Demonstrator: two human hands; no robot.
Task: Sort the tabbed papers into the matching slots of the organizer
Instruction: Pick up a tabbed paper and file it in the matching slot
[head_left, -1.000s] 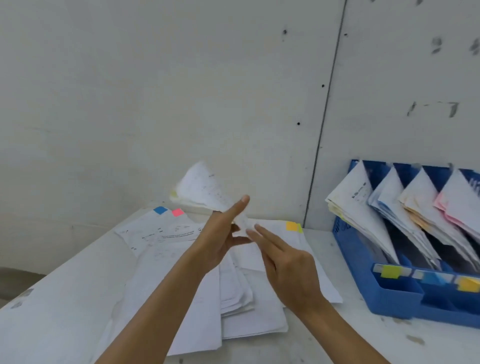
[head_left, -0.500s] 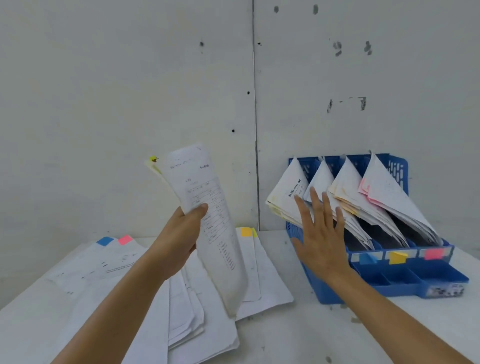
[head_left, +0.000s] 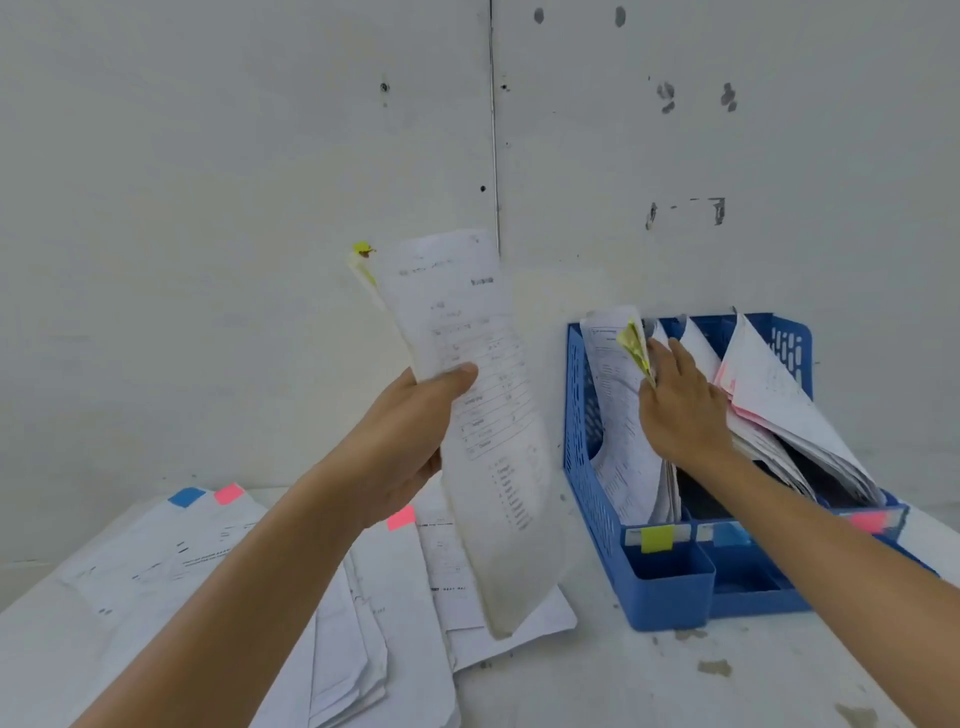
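**Now the yellow slot is opening up for you**

Half a second ago your right hand (head_left: 680, 410) was lying flat across the fronts of the filed papers. It is now reaching into the organizer (head_left: 670, 587), its fingers (head_left: 678, 351) stretched nearly straight and pressing the yellow-tabbed stack (head_left: 613, 415) over toward the left wall. They are gripping nothing, only holding a gap open behind that stack.

Your left hand (head_left: 410, 441) is holding the sheet (head_left: 488, 415) upright in the air, thumb across its face and fingers curled behind. It is coming closer to the organizer than it was, though it is not touching it yet. The sheet's yellow tab (head_left: 362, 249) is sticking out at the top corner. The yellow label (head_left: 657, 538) is marking the leftmost slot, so the match looks right.

I judge you are midway through filing this one sheet. The sheet is sagging at its lower end, so it could catch on the organizer's rim as you are feeding it in. Plenty is waiting: the pile (head_left: 395, 597) on the bench (head_left: 727, 675) is showing pink and blue tabs.
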